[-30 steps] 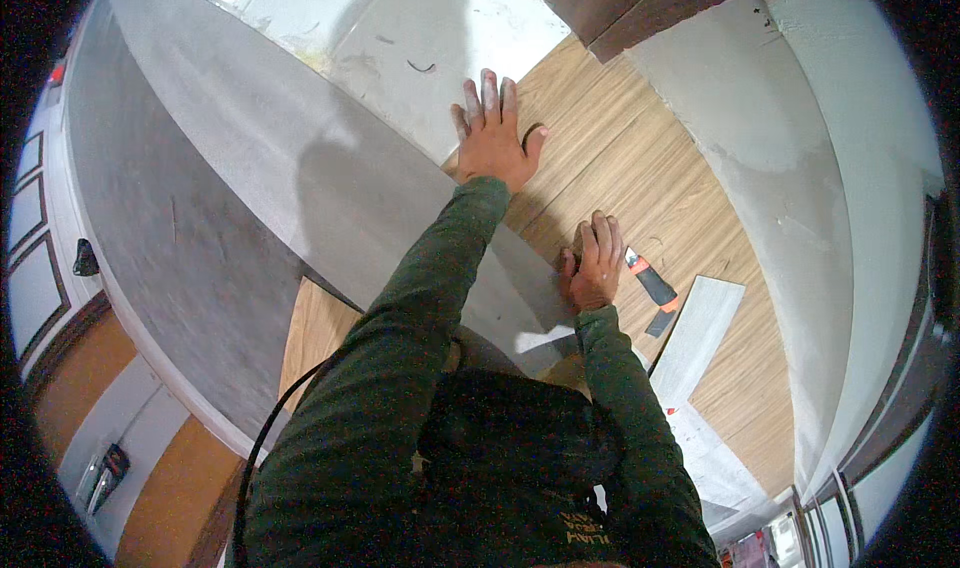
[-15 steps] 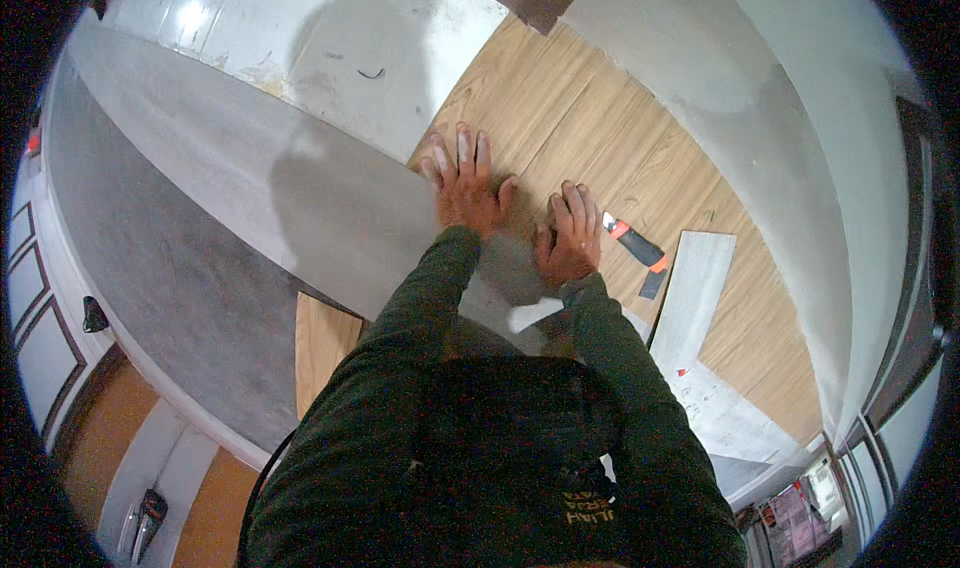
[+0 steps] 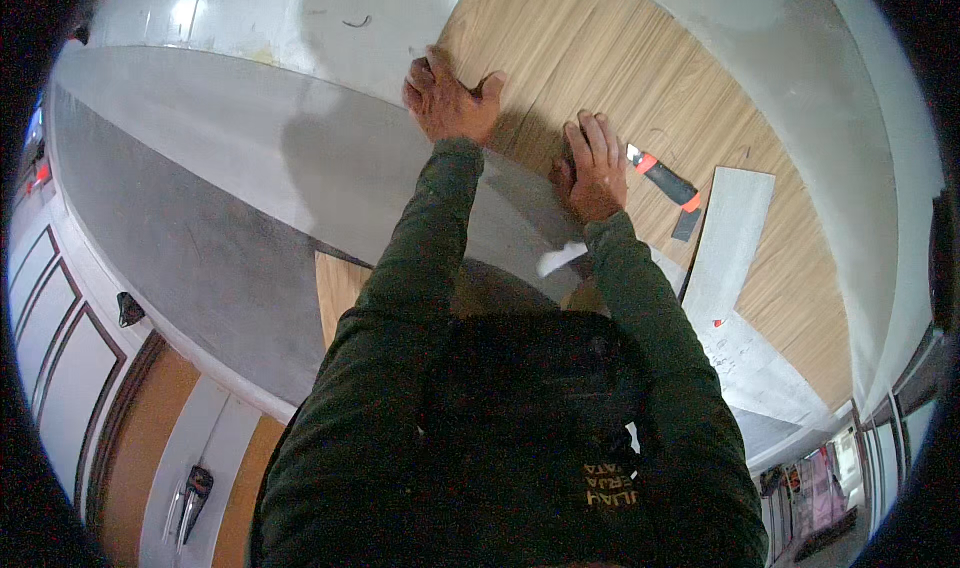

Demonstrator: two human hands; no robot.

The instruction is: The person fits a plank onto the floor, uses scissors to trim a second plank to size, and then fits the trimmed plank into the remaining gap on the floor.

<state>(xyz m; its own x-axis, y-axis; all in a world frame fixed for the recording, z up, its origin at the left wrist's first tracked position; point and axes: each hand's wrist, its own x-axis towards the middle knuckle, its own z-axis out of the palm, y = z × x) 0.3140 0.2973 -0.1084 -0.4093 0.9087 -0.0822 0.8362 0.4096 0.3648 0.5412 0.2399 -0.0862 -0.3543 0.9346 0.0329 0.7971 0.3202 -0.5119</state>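
My left hand (image 3: 452, 103) rests at the near left corner of a wood-grain sheet (image 3: 560, 48), where it meets a long grey strip (image 3: 350, 158). Its thumb is spread away, and the bent fingertips are partly hidden. My right hand (image 3: 598, 168) lies with fingers stretched out on the wood-grain surface, just beside the grey strip, holding nothing. To the right of that hand, apart from it, lies a utility knife (image 3: 663, 178) with a black and orange handle. A small dark rectangular piece (image 3: 686, 225) is by the handle's end.
A pale grey plank offcut (image 3: 730, 238) lies right of the knife, over a white marked sheet (image 3: 765, 363). Beyond the left hand is a whitish surface (image 3: 240, 13). A darker grey surface (image 3: 180, 188) spreads left. Panelled white doors (image 3: 75, 358) stand at far left.
The view has shifted, so the surfaces and knife appear higher and farther right. My left hand has slid a little left and its fingers have bent; the right hand stays beside the knife.
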